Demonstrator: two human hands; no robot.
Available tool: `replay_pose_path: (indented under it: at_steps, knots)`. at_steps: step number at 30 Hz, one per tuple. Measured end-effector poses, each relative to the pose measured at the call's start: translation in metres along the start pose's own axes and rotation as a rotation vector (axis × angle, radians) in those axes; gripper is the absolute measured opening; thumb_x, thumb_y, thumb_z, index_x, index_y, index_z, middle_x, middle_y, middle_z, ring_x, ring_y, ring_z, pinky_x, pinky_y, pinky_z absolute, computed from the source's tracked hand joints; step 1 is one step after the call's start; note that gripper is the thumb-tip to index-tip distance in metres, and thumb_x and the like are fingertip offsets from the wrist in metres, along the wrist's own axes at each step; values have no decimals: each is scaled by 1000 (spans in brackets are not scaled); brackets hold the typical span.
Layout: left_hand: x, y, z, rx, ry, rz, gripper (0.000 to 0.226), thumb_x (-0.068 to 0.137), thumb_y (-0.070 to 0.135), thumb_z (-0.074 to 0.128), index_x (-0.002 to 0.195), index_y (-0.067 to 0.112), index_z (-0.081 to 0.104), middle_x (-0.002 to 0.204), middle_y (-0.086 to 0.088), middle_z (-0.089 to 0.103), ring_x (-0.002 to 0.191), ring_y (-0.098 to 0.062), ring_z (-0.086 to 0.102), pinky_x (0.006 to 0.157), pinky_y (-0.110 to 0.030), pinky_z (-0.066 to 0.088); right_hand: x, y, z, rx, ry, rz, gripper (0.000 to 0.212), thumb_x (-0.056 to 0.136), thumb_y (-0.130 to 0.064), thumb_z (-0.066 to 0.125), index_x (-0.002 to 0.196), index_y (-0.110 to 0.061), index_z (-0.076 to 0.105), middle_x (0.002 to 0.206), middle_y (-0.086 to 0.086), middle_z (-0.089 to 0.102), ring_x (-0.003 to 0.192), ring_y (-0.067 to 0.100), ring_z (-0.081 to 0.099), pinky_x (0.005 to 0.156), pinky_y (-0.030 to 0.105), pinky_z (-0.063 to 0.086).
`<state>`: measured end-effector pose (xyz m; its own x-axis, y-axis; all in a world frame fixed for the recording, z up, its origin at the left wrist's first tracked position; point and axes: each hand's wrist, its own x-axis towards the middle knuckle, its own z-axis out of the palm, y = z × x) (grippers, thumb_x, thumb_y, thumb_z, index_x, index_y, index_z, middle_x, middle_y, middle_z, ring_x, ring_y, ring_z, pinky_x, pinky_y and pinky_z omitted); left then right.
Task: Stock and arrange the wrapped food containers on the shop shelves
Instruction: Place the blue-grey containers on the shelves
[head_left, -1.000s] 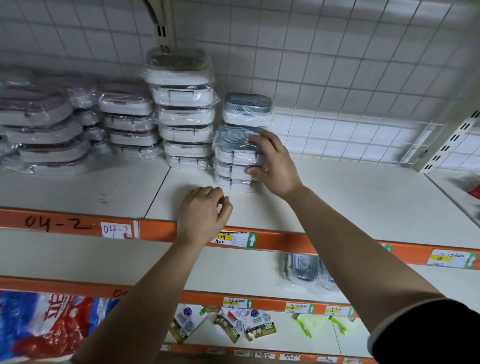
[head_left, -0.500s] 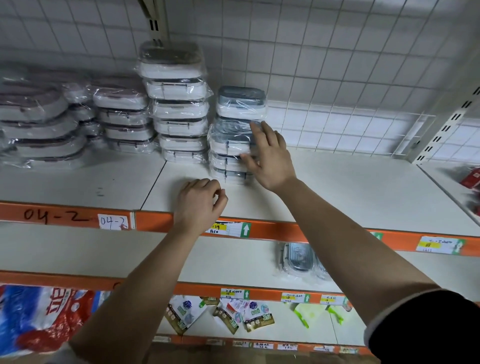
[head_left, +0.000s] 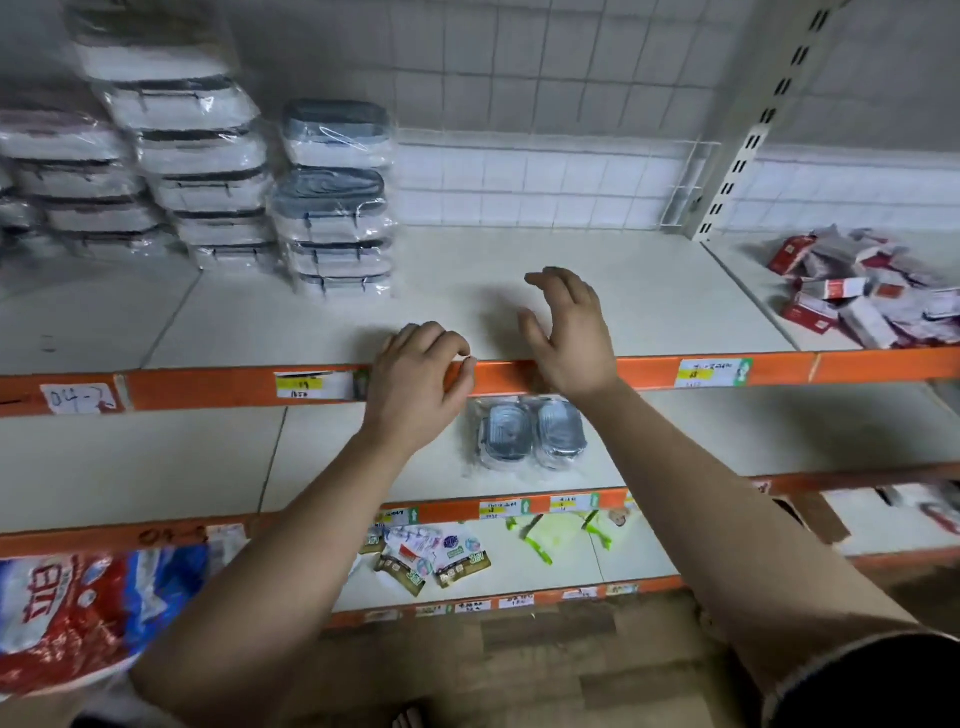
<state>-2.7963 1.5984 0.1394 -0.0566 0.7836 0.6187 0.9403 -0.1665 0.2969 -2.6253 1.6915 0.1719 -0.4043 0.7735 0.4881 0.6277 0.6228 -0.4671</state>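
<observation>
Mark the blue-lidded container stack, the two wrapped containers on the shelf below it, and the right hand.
blue-lidded container stack (head_left: 332, 189): head view, second lid down.
two wrapped containers (head_left: 503, 431): head view, the left one's lid.
right hand (head_left: 574, 332): head view, back of the hand.

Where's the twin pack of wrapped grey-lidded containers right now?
Head view, centre: the twin pack lies on the second shelf, just under the orange shelf edge, below and between the left hand and right hand.

So the left hand (head_left: 415, 384) is rested, fingers curled, on the orange shelf edge (head_left: 649, 371); the right hand (head_left: 569, 338) is held open just above the top shelf (head_left: 649, 291). The wrapped containers (head_left: 335, 208) are stacked back-left, and a wrapped pair (head_left: 530, 434) is laid on the shelf below (head_left: 727, 431).
</observation>
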Motion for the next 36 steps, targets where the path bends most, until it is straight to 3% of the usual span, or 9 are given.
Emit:
replay_pose_path:
  at_steps: [7,9,16,19,23,27,31,34,36]
  knots:
    - [-52,63,59,-93,-136,52,23,86,24,50,84,8,66,86,-6,64,83,-29,61,74,-38,46,-105,54,-9,11,148,-30,27,91,-15,54,113,-5,65,118,12,60,110,31,52,97,36,40]
    - [-71,67,81,-112,-194,23,25,86,26,48,82,9,67,83,-5,65,80,-29,62,72,-37,47,-128,73,1,12,100,23,27,90,-16,55,113,-6,64,117,12,59,109,31,52,97,32,38]
    - [-116,46,161,-7,-459,-109,23,88,27,55,86,10,71,84,-7,69,78,-29,64,73,-36,47,-182,138,62,-8,-184,248,31,90,-16,60,120,-6,61,125,14,55,114,35,49,97,41,41]
    - [-115,34,193,32,-442,-175,26,89,31,53,91,12,71,89,-7,70,83,-29,64,74,-36,47,-182,163,88,-39,-249,287,34,91,-19,61,123,-5,60,128,15,56,118,37,48,100,43,41]
    - [-111,18,239,-7,-354,-272,40,91,31,61,124,10,63,123,-16,61,110,-36,56,90,-40,46,-175,191,123,-74,-271,333,41,93,-22,59,132,-9,57,141,16,49,129,37,41,107,41,36]
    - [-102,7,277,55,-443,-322,65,92,51,54,149,25,38,157,-14,26,141,-38,26,113,-44,29,-165,209,153,-152,-328,336,53,97,-33,50,147,-18,41,158,11,29,146,36,20,119,45,20]
    - [-102,-4,300,37,-491,-393,60,87,56,59,140,30,50,159,-12,20,140,-35,29,109,-45,37,-154,224,176,-196,-328,453,59,99,-47,42,153,-28,26,164,7,8,150,37,2,119,50,14]
    - [-104,-8,304,5,-387,-430,47,82,50,68,119,23,63,152,-13,33,129,-36,42,100,-43,45,-146,228,186,-171,-304,534,61,97,-53,43,150,-25,32,164,8,9,148,38,11,119,50,20]
    - [-105,-9,305,-13,-355,-438,40,82,44,71,112,19,64,149,-14,37,126,-37,44,98,-43,45,-141,228,190,-170,-251,566,58,94,-54,51,140,-19,41,162,7,18,144,38,22,111,50,34]
